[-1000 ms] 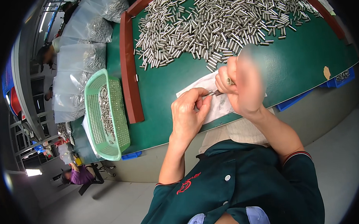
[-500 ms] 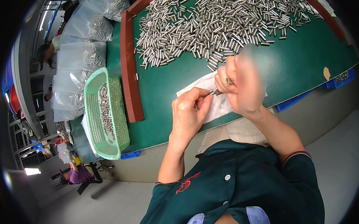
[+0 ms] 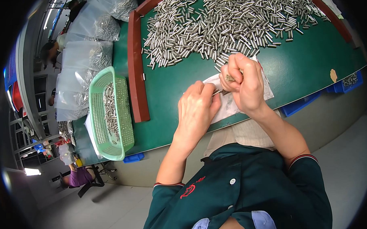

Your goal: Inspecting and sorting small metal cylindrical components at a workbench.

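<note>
- Pinching a small metal pin point(image 3: 217, 92), the left hand point(image 3: 195, 108) has its thumb and forefinger drawn together, knuckles up; its fingers partly cover the pin.
- Curled into a fist, the right hand point(image 3: 246, 83) grips a slim tool point(image 3: 230, 78) whose pale end shows between the fingers; most of it is hidden.
- The pin lies between the two hands, above a white cloth point(image 3: 230, 109) spread on the green tabletop point(image 3: 299, 66), near its front edge.
- A pale green perforated basket point(image 3: 126, 116) stands at the left, outside the red-brown wooden rail point(image 3: 137, 75); loose metal pins are gathered along its bottom.
- Clear plastic bags point(image 3: 71, 88), lined up beyond the basket, hold more metal pieces.
- At the far right, a blue bin point(image 3: 354, 84) just below the table edge contains small metal parts.
- A broad heap of pins point(image 3: 233, 28) lies inside the rail, its near edge close to the right hand.
- Compared with half a second ago, the left hand has turned its back further upward, narrowing the visible gap between thumb and forefinger; the right fist remains beside it, above the cloth.
</note>
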`<state>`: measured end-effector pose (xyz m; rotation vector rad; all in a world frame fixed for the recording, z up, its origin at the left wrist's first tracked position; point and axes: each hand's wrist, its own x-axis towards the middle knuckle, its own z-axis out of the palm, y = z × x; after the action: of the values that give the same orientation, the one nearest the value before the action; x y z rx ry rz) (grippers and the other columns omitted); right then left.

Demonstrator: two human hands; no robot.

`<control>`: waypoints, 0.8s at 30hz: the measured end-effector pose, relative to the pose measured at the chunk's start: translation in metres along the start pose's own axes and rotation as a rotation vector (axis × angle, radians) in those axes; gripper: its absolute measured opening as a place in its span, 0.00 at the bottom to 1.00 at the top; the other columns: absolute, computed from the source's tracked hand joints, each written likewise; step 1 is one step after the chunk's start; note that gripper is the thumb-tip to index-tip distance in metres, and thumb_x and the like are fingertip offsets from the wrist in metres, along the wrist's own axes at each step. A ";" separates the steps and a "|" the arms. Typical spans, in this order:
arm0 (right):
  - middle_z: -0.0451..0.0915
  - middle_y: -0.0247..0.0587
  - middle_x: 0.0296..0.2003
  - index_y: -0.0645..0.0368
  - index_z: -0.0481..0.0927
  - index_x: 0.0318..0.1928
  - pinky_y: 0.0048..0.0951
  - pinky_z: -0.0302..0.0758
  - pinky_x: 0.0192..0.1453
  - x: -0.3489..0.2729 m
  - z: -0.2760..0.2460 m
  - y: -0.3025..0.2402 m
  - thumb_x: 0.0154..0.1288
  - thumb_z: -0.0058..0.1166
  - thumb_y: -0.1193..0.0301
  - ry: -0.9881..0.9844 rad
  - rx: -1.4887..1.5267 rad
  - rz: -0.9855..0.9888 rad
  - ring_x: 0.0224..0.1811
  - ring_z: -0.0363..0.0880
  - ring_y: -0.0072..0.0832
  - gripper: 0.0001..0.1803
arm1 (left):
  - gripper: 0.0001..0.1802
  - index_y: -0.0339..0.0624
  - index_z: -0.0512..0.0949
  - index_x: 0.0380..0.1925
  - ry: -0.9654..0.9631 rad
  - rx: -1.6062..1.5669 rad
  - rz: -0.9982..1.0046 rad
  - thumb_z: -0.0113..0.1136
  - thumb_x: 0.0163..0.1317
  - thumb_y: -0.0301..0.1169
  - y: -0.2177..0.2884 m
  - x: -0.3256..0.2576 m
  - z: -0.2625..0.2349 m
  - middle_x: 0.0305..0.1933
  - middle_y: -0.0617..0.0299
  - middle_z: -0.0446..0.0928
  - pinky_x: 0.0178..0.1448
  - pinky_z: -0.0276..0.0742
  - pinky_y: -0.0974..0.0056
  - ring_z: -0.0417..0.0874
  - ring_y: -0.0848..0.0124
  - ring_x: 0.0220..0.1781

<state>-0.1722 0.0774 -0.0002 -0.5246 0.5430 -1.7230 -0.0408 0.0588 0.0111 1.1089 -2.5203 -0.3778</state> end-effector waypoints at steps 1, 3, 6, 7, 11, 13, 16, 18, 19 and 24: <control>0.52 0.26 0.12 0.56 0.53 0.13 0.17 0.45 0.16 -0.001 0.000 0.000 0.62 0.32 0.70 0.006 -0.011 -0.021 0.14 0.48 0.13 0.19 | 0.06 0.37 0.69 0.20 0.000 0.058 0.055 0.58 0.43 0.23 0.001 0.002 0.001 0.19 0.55 0.67 0.24 0.68 0.60 0.73 0.60 0.22; 0.52 0.26 0.12 0.55 0.53 0.13 0.17 0.45 0.16 -0.001 -0.001 0.001 0.63 0.32 0.70 0.005 -0.018 -0.032 0.14 0.48 0.13 0.19 | 0.08 0.37 0.65 0.16 0.002 0.175 0.171 0.55 0.41 0.22 0.003 0.007 0.002 0.20 0.54 0.65 0.26 0.69 0.59 0.72 0.59 0.23; 0.52 0.27 0.12 0.56 0.53 0.13 0.18 0.44 0.15 -0.001 0.000 0.000 0.62 0.32 0.70 0.001 -0.011 -0.032 0.13 0.48 0.13 0.19 | 0.07 0.36 0.66 0.19 -0.065 0.188 0.162 0.55 0.42 0.22 -0.004 0.008 0.002 0.21 0.54 0.66 0.29 0.69 0.59 0.71 0.58 0.23; 0.52 0.27 0.12 0.56 0.53 0.13 0.18 0.44 0.15 -0.001 0.001 -0.001 0.62 0.32 0.70 0.000 -0.008 -0.015 0.13 0.48 0.13 0.19 | 0.06 0.36 0.68 0.23 -0.119 0.162 0.134 0.55 0.44 0.23 -0.007 0.009 -0.001 0.22 0.53 0.66 0.29 0.68 0.58 0.70 0.58 0.23; 0.52 0.27 0.11 0.55 0.53 0.13 0.18 0.45 0.15 -0.001 -0.003 0.000 0.62 0.31 0.69 0.021 0.000 -0.009 0.13 0.47 0.13 0.19 | 0.05 0.34 0.71 0.28 -0.251 -0.350 -0.176 0.53 0.51 0.23 -0.010 0.017 -0.012 0.22 0.61 0.72 0.27 0.64 0.73 0.66 0.77 0.20; 0.52 0.27 0.11 0.55 0.53 0.13 0.18 0.45 0.15 -0.001 -0.005 -0.001 0.62 0.32 0.69 0.044 0.007 0.006 0.13 0.47 0.13 0.19 | 0.05 0.36 0.71 0.27 -0.219 -0.987 -0.466 0.54 0.54 0.26 -0.021 0.011 -0.004 0.25 0.61 0.73 0.27 0.63 0.75 0.67 0.79 0.22; 0.52 0.27 0.11 0.55 0.53 0.13 0.18 0.45 0.15 -0.001 -0.002 -0.002 0.62 0.32 0.68 0.036 0.003 0.012 0.13 0.46 0.13 0.19 | 0.05 0.36 0.72 0.30 -0.230 -1.499 -0.498 0.52 0.58 0.27 -0.029 0.008 -0.004 0.27 0.61 0.74 0.26 0.59 0.78 0.62 0.83 0.21; 0.52 0.27 0.11 0.54 0.53 0.13 0.18 0.44 0.15 -0.001 -0.003 -0.002 0.63 0.31 0.68 0.010 0.009 0.031 0.13 0.46 0.13 0.19 | 0.08 0.34 0.73 0.35 -0.227 -1.729 -0.492 0.50 0.60 0.28 -0.031 0.006 -0.002 0.28 0.58 0.74 0.24 0.57 0.77 0.59 0.83 0.19; 0.52 0.27 0.11 0.55 0.53 0.13 0.18 0.44 0.15 -0.001 -0.003 -0.001 0.63 0.31 0.68 0.015 0.029 0.032 0.13 0.45 0.13 0.20 | 0.08 0.34 0.73 0.35 -0.218 -1.731 -0.492 0.50 0.60 0.28 -0.031 0.006 -0.002 0.28 0.58 0.74 0.24 0.57 0.77 0.59 0.83 0.19; 0.52 0.27 0.11 0.55 0.54 0.13 0.18 0.44 0.15 -0.001 -0.003 0.000 0.64 0.31 0.66 0.038 0.043 0.016 0.12 0.45 0.14 0.21 | 0.13 0.32 0.74 0.40 -0.223 -1.669 -0.532 0.48 0.62 0.31 -0.028 0.008 -0.002 0.30 0.57 0.76 0.24 0.57 0.77 0.59 0.83 0.19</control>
<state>-0.1736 0.0784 -0.0026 -0.4572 0.5349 -1.7287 -0.0267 0.0345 0.0042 0.8357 -1.0578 -2.1863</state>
